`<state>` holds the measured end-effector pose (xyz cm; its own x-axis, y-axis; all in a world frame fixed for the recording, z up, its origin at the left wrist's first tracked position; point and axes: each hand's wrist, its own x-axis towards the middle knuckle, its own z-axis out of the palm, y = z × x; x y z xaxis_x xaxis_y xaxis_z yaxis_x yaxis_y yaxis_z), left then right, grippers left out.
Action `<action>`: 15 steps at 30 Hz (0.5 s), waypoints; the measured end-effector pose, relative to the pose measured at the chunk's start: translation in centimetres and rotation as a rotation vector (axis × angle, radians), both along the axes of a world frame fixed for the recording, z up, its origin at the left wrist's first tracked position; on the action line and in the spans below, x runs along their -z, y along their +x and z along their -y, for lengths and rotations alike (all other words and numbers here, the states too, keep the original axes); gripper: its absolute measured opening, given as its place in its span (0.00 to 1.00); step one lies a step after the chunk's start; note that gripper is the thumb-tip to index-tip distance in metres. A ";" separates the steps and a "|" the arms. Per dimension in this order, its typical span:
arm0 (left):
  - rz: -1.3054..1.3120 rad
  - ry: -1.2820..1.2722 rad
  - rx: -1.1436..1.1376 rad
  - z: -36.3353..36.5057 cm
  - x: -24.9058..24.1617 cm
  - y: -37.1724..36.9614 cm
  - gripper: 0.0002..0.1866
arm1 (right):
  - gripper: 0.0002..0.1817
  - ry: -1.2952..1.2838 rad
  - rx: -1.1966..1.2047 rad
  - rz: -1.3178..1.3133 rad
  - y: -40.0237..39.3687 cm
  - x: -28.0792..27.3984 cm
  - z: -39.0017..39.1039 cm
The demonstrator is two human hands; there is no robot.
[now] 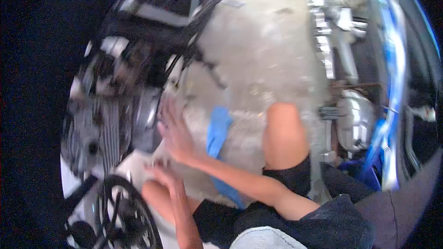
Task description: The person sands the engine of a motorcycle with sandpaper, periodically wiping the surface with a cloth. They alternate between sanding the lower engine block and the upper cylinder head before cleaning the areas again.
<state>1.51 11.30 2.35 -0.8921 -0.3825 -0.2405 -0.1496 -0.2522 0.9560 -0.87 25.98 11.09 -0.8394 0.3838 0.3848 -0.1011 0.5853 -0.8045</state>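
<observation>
My right hand (177, 134) is raised beside a motorcycle engine (99, 129) on the left, fingers stretched out and apart. I see nothing in it, and blur hides whether it touches the dark rounded engine part (146, 115) beside it. Lower down, my left hand (165, 174) is just above my bent knee, close to the engine's lower side. Its fingers look loosely bent and apart, though smeared by motion, and no held object shows. A blue cloth-like strip (219, 131) lies on the floor beyond my right forearm.
A black spoked wheel or pulley (124, 212) stands at lower left. A dark metal frame (161, 14) rises at upper left. On the right is another vehicle with a blue frame tube (394, 74) and a silver engine cover (355, 122). Stained concrete floor (258, 41) runs between them.
</observation>
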 end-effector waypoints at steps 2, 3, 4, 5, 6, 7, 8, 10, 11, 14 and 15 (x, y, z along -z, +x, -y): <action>0.100 0.043 -0.072 -4.4 -3.1 2.8 0.36 | 0.30 -0.548 0.033 -0.072 -1.0 -1.0 -3.4; 0.100 0.075 0.004 -6.2 -3.0 3.5 0.36 | 0.30 -0.510 0.103 -0.095 -0.9 -2.0 -6.5; 0.122 0.076 0.206 -7.3 -3.1 4.3 0.35 | 0.28 -0.572 -0.006 0.115 -0.8 -3.5 -9.4; 0.141 0.072 0.393 -8.4 -3.5 5.2 0.33 | 0.27 -0.642 -0.128 0.330 -0.6 -5.6 -11.9; 0.108 -0.004 0.496 -11.1 -5.8 6.0 0.30 | 0.24 -0.643 -0.159 0.370 1.0 -9.0 -14.2; 0.104 0.006 0.521 -12.8 -7.4 5.6 0.30 | 0.24 -0.636 -0.134 0.362 1.7 -9.2 -15.9; 0.028 0.012 0.643 -14.7 -8.7 5.5 0.28 | 0.24 -0.870 -0.292 0.219 2.2 -8.8 -17.7; -0.014 0.094 0.789 -18.0 -11.0 4.2 0.29 | 0.23 -1.305 -0.625 -0.098 2.9 -8.7 -21.1; -0.041 0.110 0.806 -19.2 -11.3 2.8 0.29 | 0.23 -1.273 -0.624 -0.116 3.7 -9.4 -22.2; -0.098 0.117 0.987 -21.9 -13.2 0.3 0.35 | 0.22 -1.410 -0.693 -0.084 6.3 -10.3 -23.5; -0.110 0.135 1.006 -23.0 -14.0 0.2 0.35 | 0.23 -1.433 -0.709 -0.094 6.3 -10.4 -23.5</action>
<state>1.71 34.26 16.36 -0.8047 0.5808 -0.1234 -0.2646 -0.1647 0.9502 5.46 49.50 21.49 -0.9920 0.0185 0.1247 -0.0900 -0.7963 -0.5981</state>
